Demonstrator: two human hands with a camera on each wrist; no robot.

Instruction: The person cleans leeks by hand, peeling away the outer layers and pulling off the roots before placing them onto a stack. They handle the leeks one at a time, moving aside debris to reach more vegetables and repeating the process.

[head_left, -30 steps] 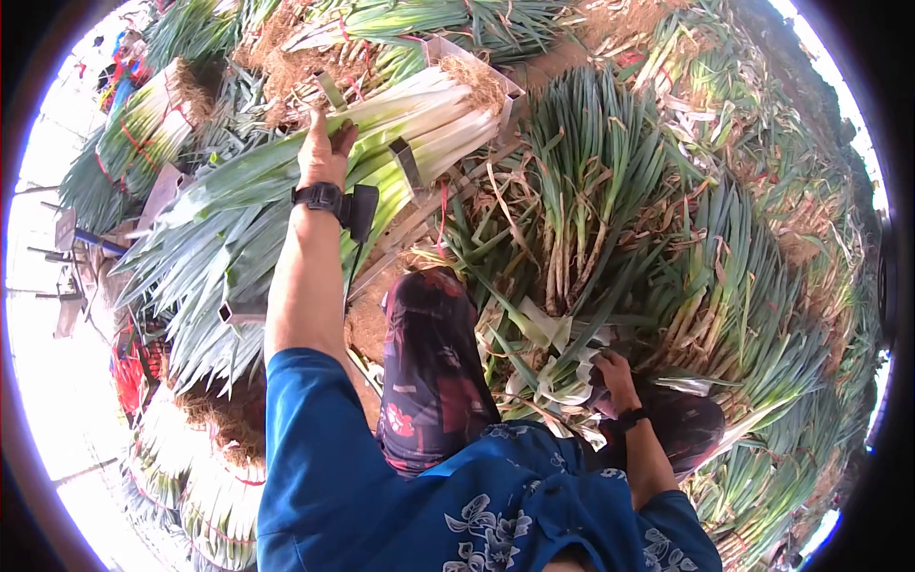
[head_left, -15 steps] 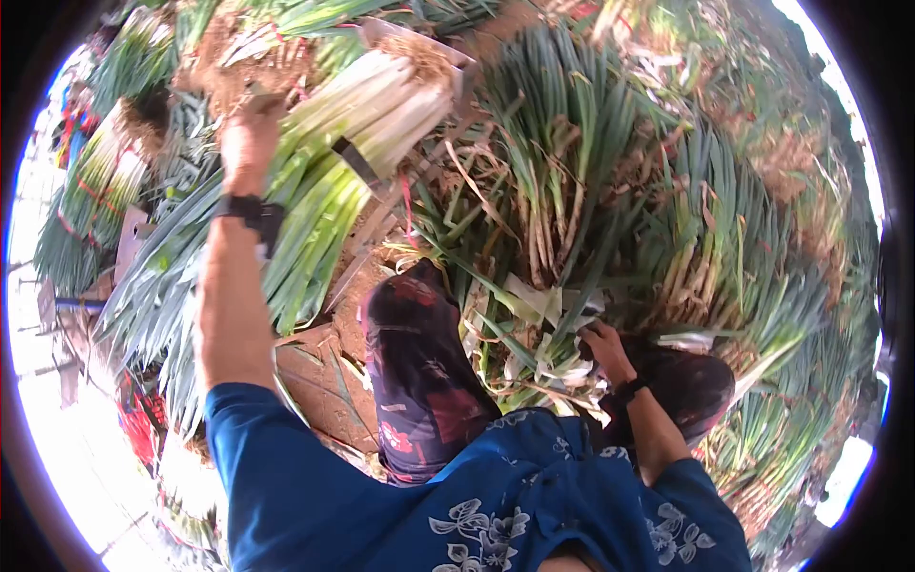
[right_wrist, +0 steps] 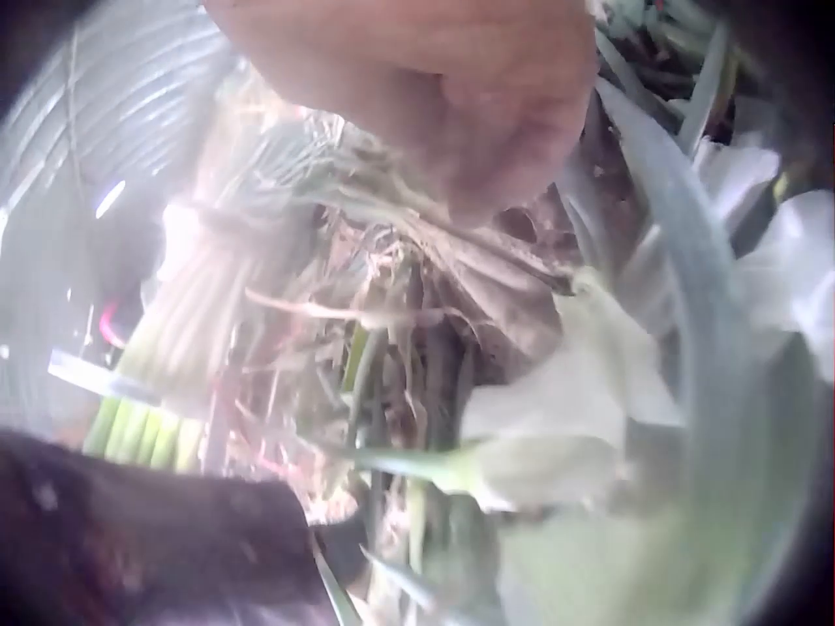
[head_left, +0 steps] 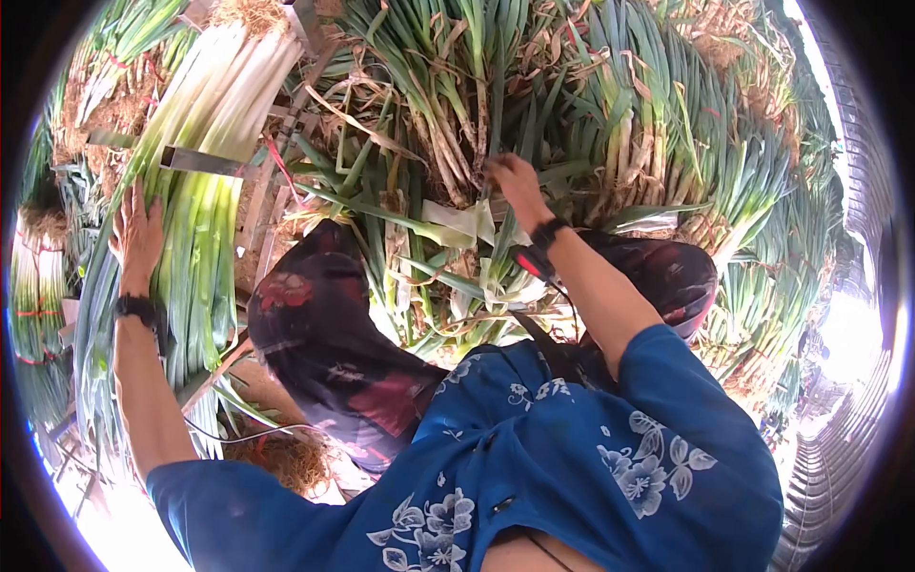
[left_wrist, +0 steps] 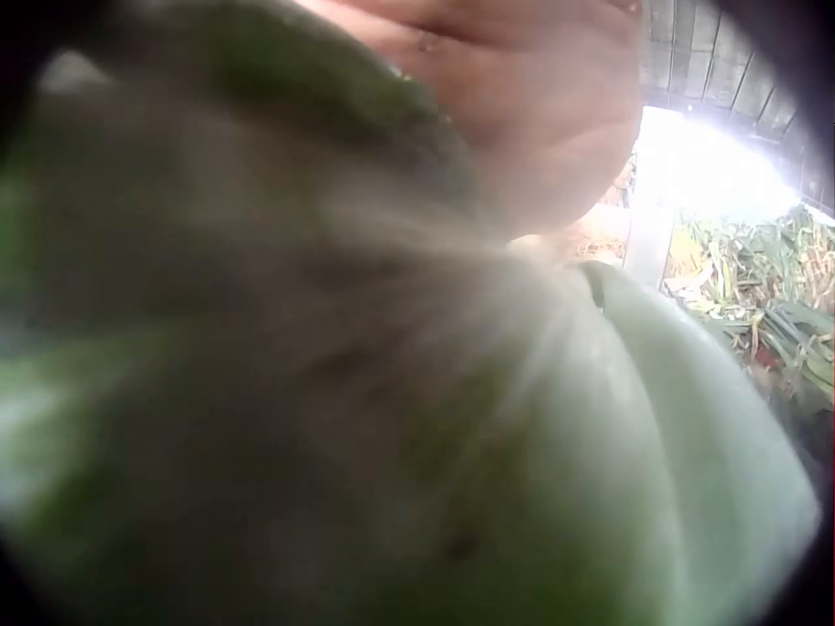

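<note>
In the head view, a thick row of cleaned leeks (head_left: 214, 95), white at the root end and green below, lies in a metal rack with upright posts (head_left: 202, 162). My left hand (head_left: 139, 234) rests on their green leaves, fingers straight and slightly spread. Blurred leaves (left_wrist: 548, 444) fill most of the left wrist view below that hand. My right hand (head_left: 519, 195) is at the lower ends of a bunch of uncleaned leeks (head_left: 438, 124), fingers curled beside the brownish stalks. Whether it grips a stalk I cannot tell.
Pale peeled leaves (head_left: 457, 221) lie in front of my knees. More uncleaned leeks (head_left: 639, 162) are heaped to the right. At far left stands a bundle with red ties (head_left: 40, 305). A red strip (head_left: 278, 162) hangs beside the rack. Corrugated sheeting (head_left: 839, 448) borders the right side.
My left hand has moved back along the cleaned leeks, from near the rack posts to the leaves. My right hand has gone forward from beside my right knee to the uncleaned leeks. The view has turned right.
</note>
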